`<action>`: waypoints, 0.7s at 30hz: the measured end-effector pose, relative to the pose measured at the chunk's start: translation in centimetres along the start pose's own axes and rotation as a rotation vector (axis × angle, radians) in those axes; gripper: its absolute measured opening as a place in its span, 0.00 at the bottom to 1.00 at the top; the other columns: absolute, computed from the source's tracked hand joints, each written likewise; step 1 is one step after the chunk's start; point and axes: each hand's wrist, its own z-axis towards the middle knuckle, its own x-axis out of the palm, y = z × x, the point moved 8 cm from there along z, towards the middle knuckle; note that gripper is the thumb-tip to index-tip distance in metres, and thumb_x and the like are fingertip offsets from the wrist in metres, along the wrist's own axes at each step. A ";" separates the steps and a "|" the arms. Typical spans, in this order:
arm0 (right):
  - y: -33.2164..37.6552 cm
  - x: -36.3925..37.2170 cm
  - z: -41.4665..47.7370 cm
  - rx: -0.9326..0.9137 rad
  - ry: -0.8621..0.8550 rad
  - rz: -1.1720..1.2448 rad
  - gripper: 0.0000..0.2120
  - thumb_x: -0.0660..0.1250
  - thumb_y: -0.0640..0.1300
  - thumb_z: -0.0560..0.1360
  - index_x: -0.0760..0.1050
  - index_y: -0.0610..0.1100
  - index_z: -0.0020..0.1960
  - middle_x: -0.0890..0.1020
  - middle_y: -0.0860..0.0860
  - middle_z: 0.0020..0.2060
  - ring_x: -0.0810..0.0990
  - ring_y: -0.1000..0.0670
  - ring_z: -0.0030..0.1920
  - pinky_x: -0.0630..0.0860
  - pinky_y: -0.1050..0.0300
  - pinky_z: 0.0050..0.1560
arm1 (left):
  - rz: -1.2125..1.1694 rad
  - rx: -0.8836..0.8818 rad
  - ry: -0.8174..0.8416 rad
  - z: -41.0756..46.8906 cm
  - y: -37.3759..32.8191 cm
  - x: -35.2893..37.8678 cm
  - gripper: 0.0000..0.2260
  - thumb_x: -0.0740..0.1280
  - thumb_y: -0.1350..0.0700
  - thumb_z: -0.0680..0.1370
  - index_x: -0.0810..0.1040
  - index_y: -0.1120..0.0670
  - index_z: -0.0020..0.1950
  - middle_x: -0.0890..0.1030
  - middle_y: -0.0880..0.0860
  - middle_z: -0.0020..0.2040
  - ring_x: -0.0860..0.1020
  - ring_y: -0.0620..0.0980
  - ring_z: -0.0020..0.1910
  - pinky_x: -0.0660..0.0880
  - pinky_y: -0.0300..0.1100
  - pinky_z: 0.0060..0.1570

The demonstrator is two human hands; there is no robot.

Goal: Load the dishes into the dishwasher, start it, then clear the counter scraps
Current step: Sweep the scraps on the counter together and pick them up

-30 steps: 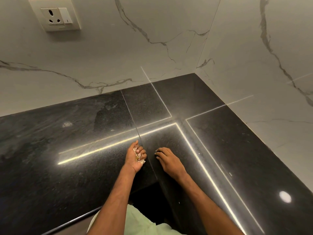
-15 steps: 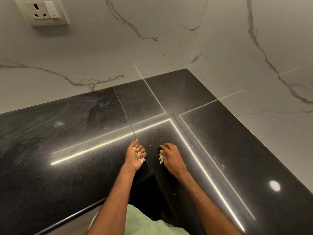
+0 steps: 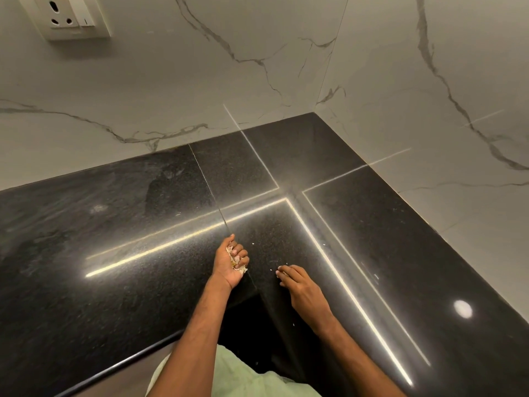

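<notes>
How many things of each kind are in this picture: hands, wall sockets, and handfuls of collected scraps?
Hands: 2, left hand and right hand
Wall sockets: 1, wall socket
Handfuls of scraps: 1, scraps in the left hand
Total: 4
A few tiny crumbs also lie on the black counter, too small to count.

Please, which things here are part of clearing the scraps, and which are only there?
Part of the job:
left hand, cupped around gathered scraps
right hand, fingertips on the counter
small white crumbs

Only there:
wall socket
marble wall
</notes>
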 end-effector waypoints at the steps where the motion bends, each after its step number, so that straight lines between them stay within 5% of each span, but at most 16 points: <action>1: -0.2 -0.2 -0.7 0.020 0.000 0.016 0.15 0.74 0.35 0.72 0.82 0.42 0.59 0.82 0.51 0.58 0.78 0.50 0.60 0.77 0.61 0.57 | -0.001 -0.002 -0.002 0.0 0.1 0.0 0.24 0.61 0.54 0.81 0.66 0.50 0.24 0.62 0.46 0.20 0.59 0.42 0.17 0.54 0.33 0.14; 8: -0.9 -1.0 -0.3 0.111 -0.002 0.061 0.18 0.73 0.28 0.67 0.78 0.46 0.50 0.80 0.53 0.47 0.77 0.52 0.48 0.77 0.61 0.39 | -0.002 -0.025 0.007 0.0 1.4 0.5 0.24 0.61 0.55 0.81 0.65 0.50 0.23 0.62 0.46 0.20 0.59 0.42 0.17 0.53 0.33 0.14; 15: -1.4 -1.6 -0.8 0.139 -0.047 0.091 0.24 0.68 0.23 0.64 0.70 0.49 0.48 0.75 0.54 0.40 0.75 0.53 0.42 0.75 0.58 0.35 | 0.023 -0.009 0.022 -0.4 1.1 1.2 0.24 0.61 0.55 0.81 0.66 0.51 0.24 0.62 0.47 0.20 0.59 0.42 0.17 0.54 0.33 0.14; 21: -5.6 -4.4 1.7 0.753 -0.448 0.713 0.14 0.74 0.30 0.70 0.72 0.45 0.43 0.83 0.52 0.37 0.84 0.54 0.40 0.82 0.51 0.46 | 0.038 -0.010 -0.003 -0.7 1.9 1.1 0.23 0.62 0.55 0.81 0.65 0.51 0.25 0.62 0.47 0.21 0.59 0.42 0.17 0.53 0.34 0.14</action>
